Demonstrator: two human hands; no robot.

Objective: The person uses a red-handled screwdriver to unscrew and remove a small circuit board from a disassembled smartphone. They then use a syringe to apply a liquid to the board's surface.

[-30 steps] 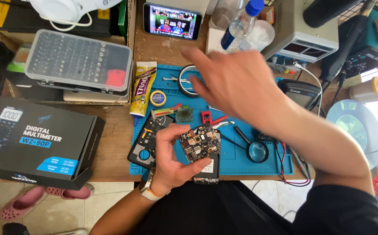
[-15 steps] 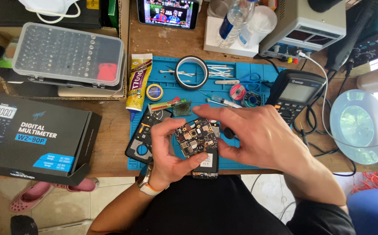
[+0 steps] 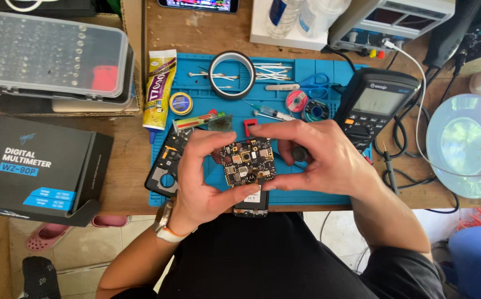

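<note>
Item held: one small circuit board [image 3: 248,162], roughly square with an irregular outline. Its dark face carries dense gold-coloured pads, small metal shields and a round black part near the lower middle. It is bare, out of any housing. Populated side faces up toward the camera, held nearly flat, slightly tilted. Position: raised above the front edge of the blue work mat [image 3: 307,191], pinched at its left and right edges.
</note>
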